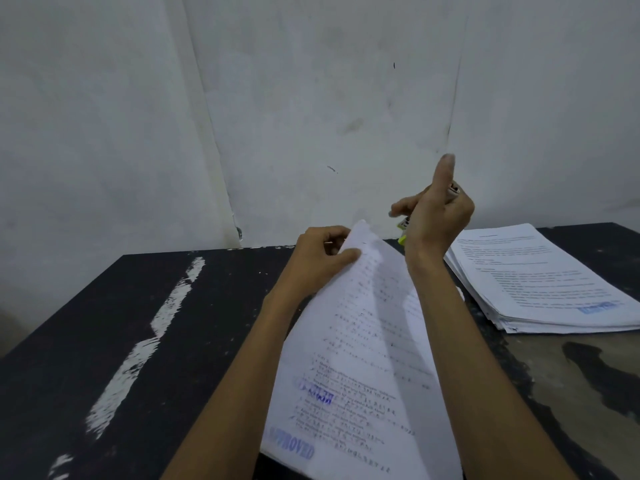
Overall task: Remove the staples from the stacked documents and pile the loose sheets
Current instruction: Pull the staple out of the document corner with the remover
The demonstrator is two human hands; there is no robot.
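My left hand (pixel 320 252) pinches the far corner of a printed document (pixel 360 358) and lifts it off the table, thumb on top. The sheets carry blue stamps near the close end. My right hand (pixel 436 213) is raised just beyond that corner, thumb pointing up, its fingers curled round a small tool (pixel 403 233) with a yellow-green tip and a metal end; what tool it is I cannot tell. A pile of printed sheets (pixel 540 282) lies to the right on the table.
The dark table (pixel 145 341) has white paint streaks on its left side and a worn pale patch at the right. A white wall stands right behind the table's far edge.
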